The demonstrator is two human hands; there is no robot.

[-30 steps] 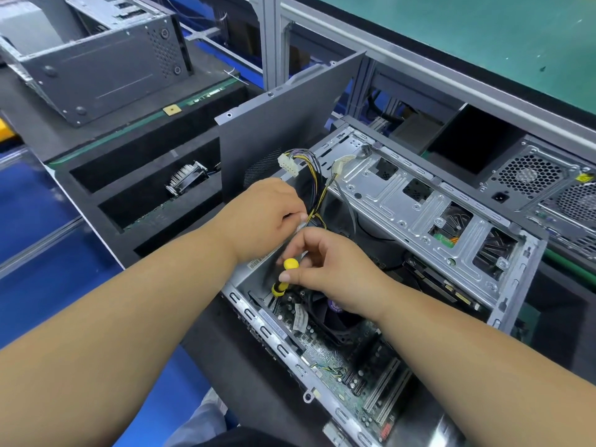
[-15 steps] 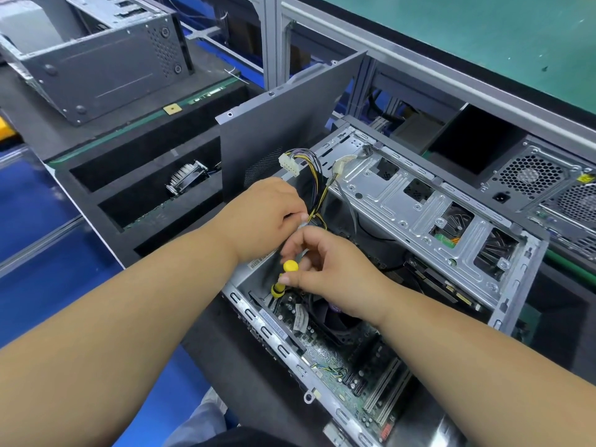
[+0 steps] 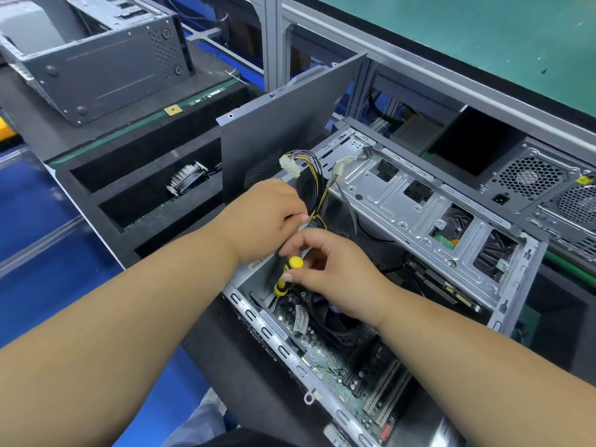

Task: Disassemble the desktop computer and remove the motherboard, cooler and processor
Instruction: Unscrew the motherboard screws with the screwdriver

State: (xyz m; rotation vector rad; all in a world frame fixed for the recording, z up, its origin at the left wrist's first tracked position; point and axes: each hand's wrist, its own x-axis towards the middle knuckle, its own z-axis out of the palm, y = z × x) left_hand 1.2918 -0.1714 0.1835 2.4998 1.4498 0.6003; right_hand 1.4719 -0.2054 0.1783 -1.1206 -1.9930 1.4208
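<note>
An open desktop case lies on its side in front of me. Inside it sits the green motherboard with a black cooler fan partly hidden under my right wrist. My right hand pinches the handle of a yellow and black screwdriver, which points down into the case's near left corner. My left hand grips the bundle of yellow and black power cables at the case's upper edge; a white connector sticks up above it.
A grey side panel stands upright behind the case. A black foam rack to the left holds a loose heatsink. Another bare case sits at the far left, a power supply at the right.
My right hand's fingers have shifted slightly on the screwdriver handle, which stays in place. My left hand keeps its hold on the cables.
</note>
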